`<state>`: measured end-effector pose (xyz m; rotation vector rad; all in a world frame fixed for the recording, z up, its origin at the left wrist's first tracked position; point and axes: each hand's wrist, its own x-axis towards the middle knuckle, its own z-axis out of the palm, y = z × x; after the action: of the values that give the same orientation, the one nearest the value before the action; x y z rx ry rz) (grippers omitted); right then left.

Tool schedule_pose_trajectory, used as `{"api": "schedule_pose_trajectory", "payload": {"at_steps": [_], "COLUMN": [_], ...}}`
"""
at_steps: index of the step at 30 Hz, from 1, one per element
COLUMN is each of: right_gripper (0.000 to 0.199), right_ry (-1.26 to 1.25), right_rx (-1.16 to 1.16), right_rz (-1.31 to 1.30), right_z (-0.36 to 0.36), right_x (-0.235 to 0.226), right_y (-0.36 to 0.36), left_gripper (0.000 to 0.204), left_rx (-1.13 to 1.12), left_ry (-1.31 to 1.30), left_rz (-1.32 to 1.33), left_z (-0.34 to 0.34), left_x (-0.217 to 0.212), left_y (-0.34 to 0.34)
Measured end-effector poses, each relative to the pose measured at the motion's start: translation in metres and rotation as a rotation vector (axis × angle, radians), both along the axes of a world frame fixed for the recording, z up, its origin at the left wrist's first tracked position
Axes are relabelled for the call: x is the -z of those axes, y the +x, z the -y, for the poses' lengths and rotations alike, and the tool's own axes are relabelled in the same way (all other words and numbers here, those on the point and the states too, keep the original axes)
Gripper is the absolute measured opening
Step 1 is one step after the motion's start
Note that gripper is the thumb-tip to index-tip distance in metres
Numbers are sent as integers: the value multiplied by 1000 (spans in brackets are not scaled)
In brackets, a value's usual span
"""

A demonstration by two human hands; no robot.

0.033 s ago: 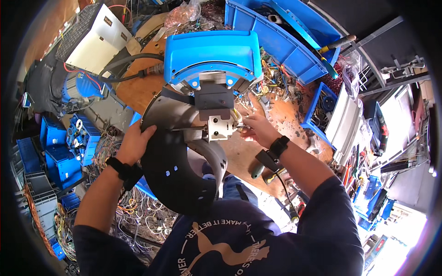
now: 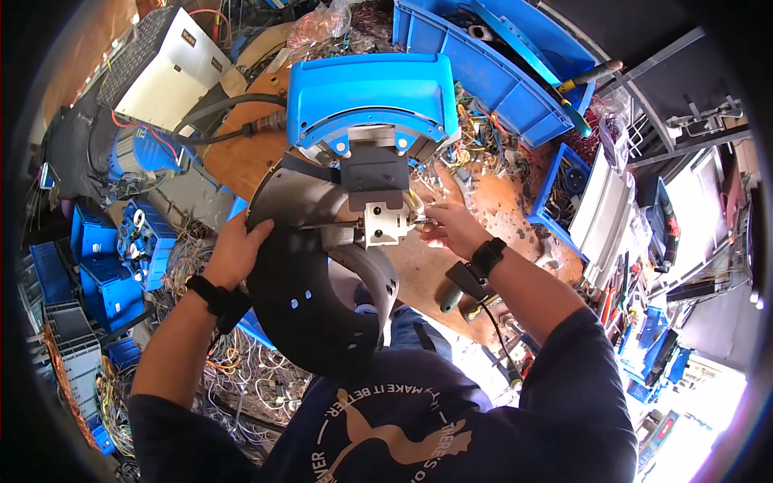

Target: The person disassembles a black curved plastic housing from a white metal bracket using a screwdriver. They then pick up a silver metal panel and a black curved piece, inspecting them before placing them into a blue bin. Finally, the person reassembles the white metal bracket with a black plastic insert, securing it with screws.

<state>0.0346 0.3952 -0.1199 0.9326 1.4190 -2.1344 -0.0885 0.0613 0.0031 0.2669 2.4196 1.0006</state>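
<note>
A machine with a blue housing (image 2: 370,88) stands before me, a curved black-and-grey sheet cover (image 2: 290,282) hanging below it. My left hand (image 2: 240,253) is closed on the left edge of that cover, thumb on its face. At the centre is a white metal bracket (image 2: 386,225) with dark bolts, below a black plate (image 2: 374,171). A thin metal rod (image 2: 326,226) runs level into the bracket's left side. On the right side, my right hand (image 2: 452,231) pinches a small metal fitting (image 2: 419,223); the fingers partly hide it.
Wire scraps and metal bits litter the wooden bench (image 2: 427,282). A large blue crate (image 2: 499,72) stands at the back right. Blue bins (image 2: 105,278) and tangled cables lie left. A thick black hose (image 2: 229,101) loops near the machine. A dark-handled tool (image 2: 451,299) lies below my right wrist.
</note>
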Motion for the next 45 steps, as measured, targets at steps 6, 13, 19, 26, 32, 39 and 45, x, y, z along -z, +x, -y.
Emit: {"api": "schedule_pose_trajectory", "payload": {"at_steps": [6,13,19,26,32,39,45], "right_gripper": [24,13,7,9,11,12,10], "right_ry": [-122,374,754,740,608,370,85], "right_rx": [-137,-359,-524,-466,-206,-47,47], "right_rz": [178,-303,-630,-412,-192,-81,-175], "right_z": [-13,-13,-3,-7,-45,-66,-73], "right_x": [0,-6,1,23,23,5,-58], "right_y": [-8,-5,2,23,16,21,20], "left_gripper": [36,40,40,40,40,41,46], "left_rx": [47,21,15,58,25,36,57], "left_ry": [32,-35,-69,-49,-14,-16,242], "left_rz": [-21,-21,-26,-44,7,-37,103], "left_z": [6,0,1,3,2,3,11], "left_x": [8,-2,0,3,1,6,3], "left_y": [-4,0,-1,-3,-2,-3,-6]}}
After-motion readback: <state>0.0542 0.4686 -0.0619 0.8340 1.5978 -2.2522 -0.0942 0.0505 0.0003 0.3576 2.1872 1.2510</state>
